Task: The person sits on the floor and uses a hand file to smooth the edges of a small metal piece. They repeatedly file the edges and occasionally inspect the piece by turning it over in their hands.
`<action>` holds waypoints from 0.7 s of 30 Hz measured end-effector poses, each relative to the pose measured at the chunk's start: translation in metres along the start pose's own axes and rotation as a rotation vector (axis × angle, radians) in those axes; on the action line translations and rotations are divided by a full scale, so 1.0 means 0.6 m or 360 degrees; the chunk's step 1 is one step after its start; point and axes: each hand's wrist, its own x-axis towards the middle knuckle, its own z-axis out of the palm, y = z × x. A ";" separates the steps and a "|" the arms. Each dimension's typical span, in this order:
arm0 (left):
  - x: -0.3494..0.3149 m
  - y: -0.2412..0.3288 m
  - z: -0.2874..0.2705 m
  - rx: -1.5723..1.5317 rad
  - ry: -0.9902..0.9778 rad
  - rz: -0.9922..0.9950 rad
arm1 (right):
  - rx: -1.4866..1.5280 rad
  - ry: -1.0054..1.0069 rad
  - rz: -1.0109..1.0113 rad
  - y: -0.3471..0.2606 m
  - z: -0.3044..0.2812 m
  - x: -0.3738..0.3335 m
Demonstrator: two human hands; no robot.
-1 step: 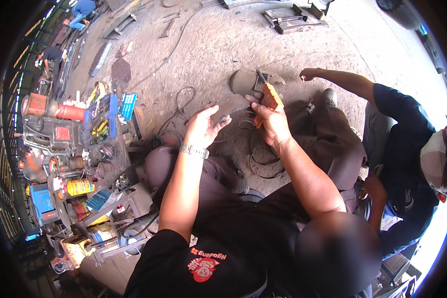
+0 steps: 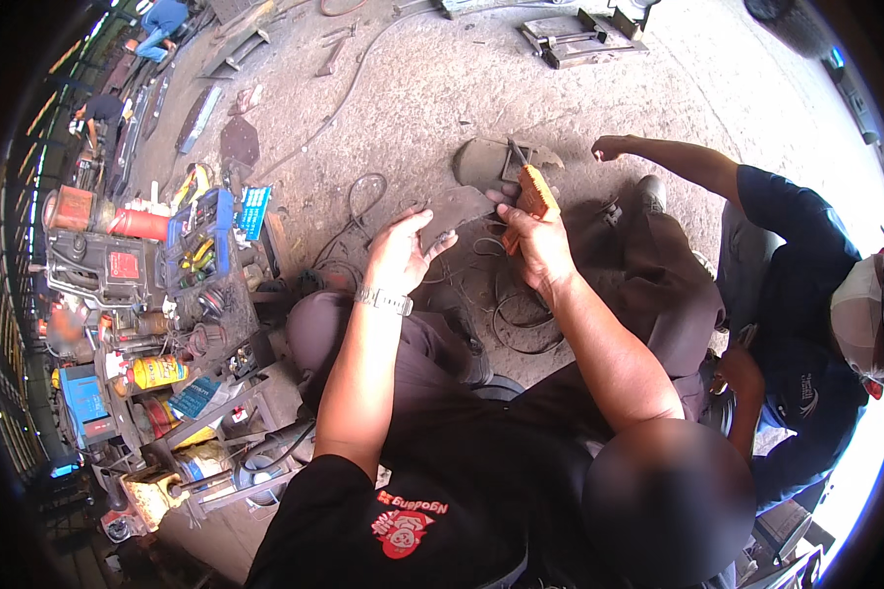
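A flat, dark metal plate (image 2: pixel 459 210) is held between my hands above the floor. My left hand (image 2: pixel 401 245), with a watch at its wrist, has its fingers curled at the plate's left end. A small grey patch shows on one of its fingertips. My right hand (image 2: pixel 537 240) is closed round an orange tool (image 2: pixel 537 192) with a ribbed edge and a dark metal end. Its thumb and a finger lie at the plate's right end. The tool's exact kind is unclear, since my palm covers part of it. Beyond it lies a rounded grey-brown piece (image 2: pixel 481 160).
Close on my right sits a co-worker (image 2: pixel 796 285), one arm stretched forward. Cable loops (image 2: pixel 516 329) lie below my hands. At left, a crowded bench holds an open blue case (image 2: pixel 198 240) and a yellow bottle (image 2: pixel 157 370). A metal frame (image 2: pixel 584 39) stands far ahead.
The plate between my hands now looks darker and stands out more from the floor. My hands have hardly moved.
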 end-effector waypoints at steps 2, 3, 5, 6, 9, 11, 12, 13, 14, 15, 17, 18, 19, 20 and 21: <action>0.004 -0.005 -0.004 0.0058 -0.0029 0.0073 | -0.0059 0.0053 0.0009 0.003 -0.004 0.005; 0.003 -0.007 -0.005 0.0078 -0.0019 0.0102 | -0.0079 0.0065 0.0007 0.003 -0.005 0.006; 0.005 -0.008 -0.006 0.0150 -0.0086 0.0137 | -0.0064 0.0091 -0.0016 0.004 -0.007 0.007; 0.005 -0.007 -0.006 0.0201 -0.0163 0.0144 | -0.0029 0.0106 -0.0036 0.003 -0.004 0.007; 0.016 -0.011 -0.015 0.0516 -0.0061 0.0274 | -0.0001 0.0095 -0.0058 0.007 -0.006 0.012; 0.022 -0.019 -0.022 0.0800 0.0071 0.0439 | -0.0059 0.0090 -0.0044 0.012 -0.010 0.012; 0.015 -0.022 -0.007 0.0949 0.0113 0.0541 | -0.0116 0.0097 -0.0029 0.007 -0.008 0.008; 0.011 -0.024 0.001 0.1098 0.0155 0.0644 | -0.0174 0.0103 -0.0013 0.004 -0.006 0.005; 0.017 -0.026 -0.003 0.1149 0.0103 0.0734 | -0.0178 0.0105 0.0012 0.003 -0.007 0.005; 0.022 -0.026 -0.005 0.1201 0.0053 0.0828 | -0.0179 0.0102 0.0039 0.001 -0.005 0.004; 0.023 -0.030 -0.012 0.1076 0.0052 0.0815 | -0.0215 0.0090 0.0060 -0.003 -0.001 0.000; 0.017 -0.031 -0.006 0.0900 0.0097 0.0707 | -0.0249 0.0084 0.0053 -0.008 0.002 -0.002; 0.013 -0.031 0.000 0.0724 0.0141 0.0598 | -0.0283 0.0078 0.0046 -0.010 0.003 -0.003; 0.012 -0.030 0.003 0.0518 0.0150 0.0481 | -0.0325 0.0054 0.0040 -0.006 -0.001 0.000; 0.010 -0.027 0.005 0.0312 0.0160 0.0367 | -0.0367 0.0025 0.0032 -0.006 -0.004 0.005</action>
